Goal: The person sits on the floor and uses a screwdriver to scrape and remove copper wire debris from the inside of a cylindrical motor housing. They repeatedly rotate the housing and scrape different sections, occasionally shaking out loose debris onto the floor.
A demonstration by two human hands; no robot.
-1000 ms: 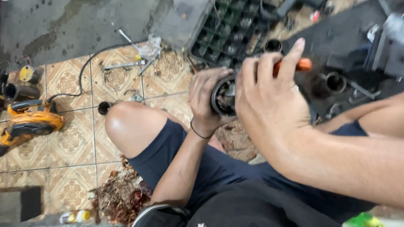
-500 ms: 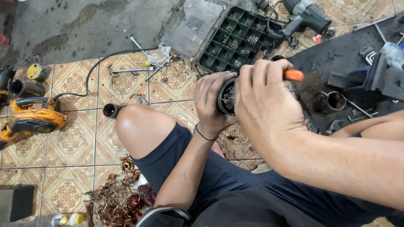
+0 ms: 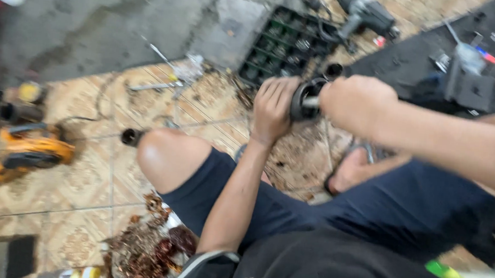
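Floor (image 3: 81, 197): brown tiles with a pattern near the person, and plain grey ground farther away.
Person: sits on the floor in dark blue shorts and a black top, with one bare knee (image 3: 168, 156) bent up.
Black mat (image 3: 421, 64): lies on the floor at the top right, with small blurry bits and a dark block on it.
Black tray (image 3: 277, 48): has many small square holes and sits on the floor just past the hands.
Orange power tool (image 3: 25, 155): lies on the tiles at the left, well apart from the hands.
Grey power tool (image 3: 363, 13): lies at the top, just beside the far end of the tray.
Pile of brown scraps (image 3: 147, 248): sits on the tiles by the person's hip.
Left hand (image 3: 273, 109): fingers are curled shut around the left side of the round black part, holding it tight.
Right hand (image 3: 357, 103): is closed in a fist on a thin metal shaft that meets the round part. It is too blurry to tell what the tool is.
Round black part (image 3: 305, 99): is held up in the air between both hands, above the tiles and in front of the knee.
Short black tube (image 3: 131, 137): lies on the tiles, just beside the knee.
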